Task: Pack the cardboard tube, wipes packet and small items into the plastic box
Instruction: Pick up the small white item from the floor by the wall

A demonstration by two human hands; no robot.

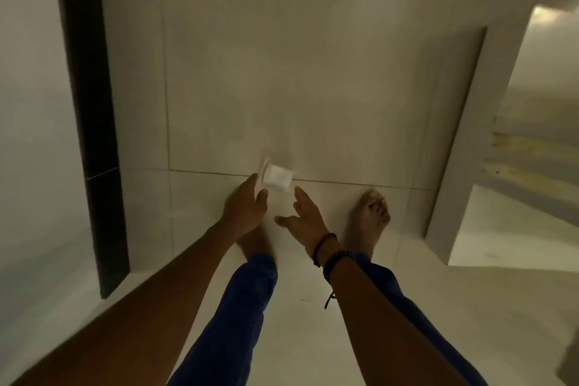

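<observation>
No text, label or number can be read anywhere.

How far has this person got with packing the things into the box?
Nothing looks packed yet: no plastic box, cardboard tube or small items show anywhere in this view, only tiled floor. In hand: the left hand grips a small white blurred item, possibly the wipes packet, too blurred to be sure. The right hand is open beside it, holding nothing. Left, as far as can be seen: everything still has to go into the box.

Your pale cream glossy floor tiles (pixel 313 88) with thin brown grout lines, your blue trouser legs (pixel 244 301), black vertical strip (pixel 91 103) at left, your dark beaded wristbands (pixel 329 255), blurred white object (pixel 277 177).
</observation>
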